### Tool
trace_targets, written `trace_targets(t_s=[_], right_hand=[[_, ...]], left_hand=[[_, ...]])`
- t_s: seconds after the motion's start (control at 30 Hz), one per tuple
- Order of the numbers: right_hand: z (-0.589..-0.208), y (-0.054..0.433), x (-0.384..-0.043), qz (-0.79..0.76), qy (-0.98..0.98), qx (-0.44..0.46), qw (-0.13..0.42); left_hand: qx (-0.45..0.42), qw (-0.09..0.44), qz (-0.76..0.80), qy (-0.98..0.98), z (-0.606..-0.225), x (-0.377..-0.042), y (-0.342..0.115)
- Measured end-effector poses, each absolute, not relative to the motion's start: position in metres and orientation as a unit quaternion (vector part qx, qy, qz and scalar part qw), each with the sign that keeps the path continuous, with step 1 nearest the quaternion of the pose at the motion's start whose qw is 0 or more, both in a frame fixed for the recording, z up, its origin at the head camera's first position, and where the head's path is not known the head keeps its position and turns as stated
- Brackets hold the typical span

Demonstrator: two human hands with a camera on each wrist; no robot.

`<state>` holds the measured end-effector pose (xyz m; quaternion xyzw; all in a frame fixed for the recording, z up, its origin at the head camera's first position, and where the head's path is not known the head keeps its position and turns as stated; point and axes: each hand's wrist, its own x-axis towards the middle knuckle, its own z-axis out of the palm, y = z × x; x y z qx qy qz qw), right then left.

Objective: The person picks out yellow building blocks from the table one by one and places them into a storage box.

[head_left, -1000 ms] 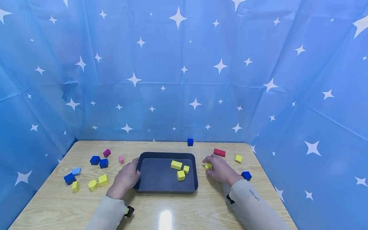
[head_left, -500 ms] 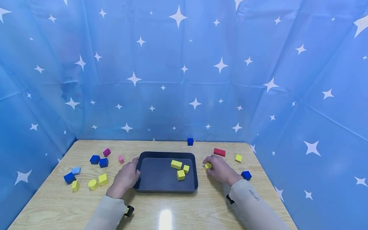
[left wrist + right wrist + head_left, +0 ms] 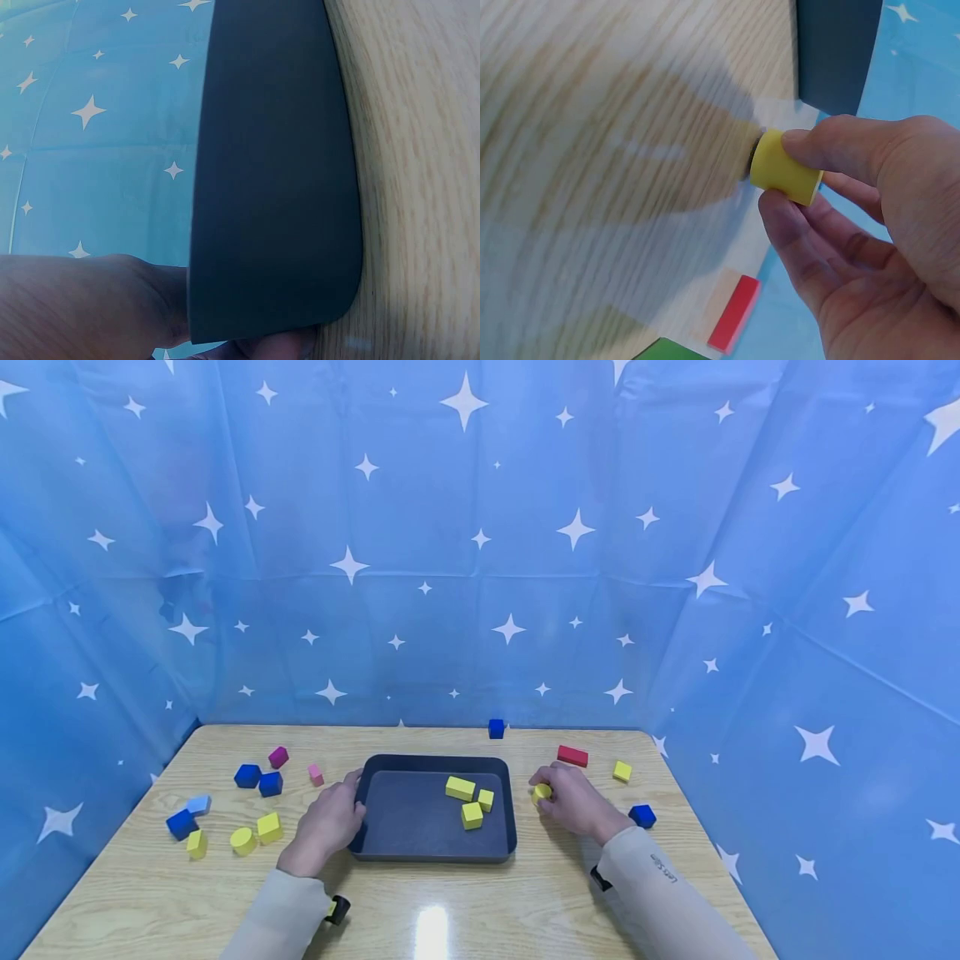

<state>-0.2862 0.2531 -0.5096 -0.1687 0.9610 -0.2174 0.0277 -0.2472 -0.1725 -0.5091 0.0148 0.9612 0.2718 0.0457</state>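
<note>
In the head view, a dark grey tray (image 3: 405, 850) lies on the table. My left hand (image 3: 327, 820) grips its left side, with the thumb over the rim; the left wrist view shows the tray wall (image 3: 274, 172) close up and part of that hand (image 3: 90, 304). Right of the tray, my right hand (image 3: 576, 800) pinches a yellow cylinder block (image 3: 784, 166) between thumb and fingers, at the tabletop. Inside the tray sit a yellow rectangular block (image 3: 460, 788), a small yellow cube (image 3: 486, 801) and a larger yellow cube (image 3: 472, 816).
Blue blocks (image 3: 271, 785), yellow blocks (image 3: 269, 828) and pink blocks (image 3: 316, 775) lie left of the tray. A blue cube (image 3: 497, 729) stands at the back edge. On the right are a red block (image 3: 573, 757), a yellow block (image 3: 622, 771) and a blue block (image 3: 642, 816).
</note>
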Motion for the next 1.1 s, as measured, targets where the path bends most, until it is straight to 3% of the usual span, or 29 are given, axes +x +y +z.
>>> trace_targets(t_s=[1.1], right_hand=[[-0.452, 0.203, -0.283, -0.202, 0.946, -0.253, -0.008]], left_hand=[[0.015, 0.047, 0.271, 0.961, -0.51, -0.248, -0.173]])
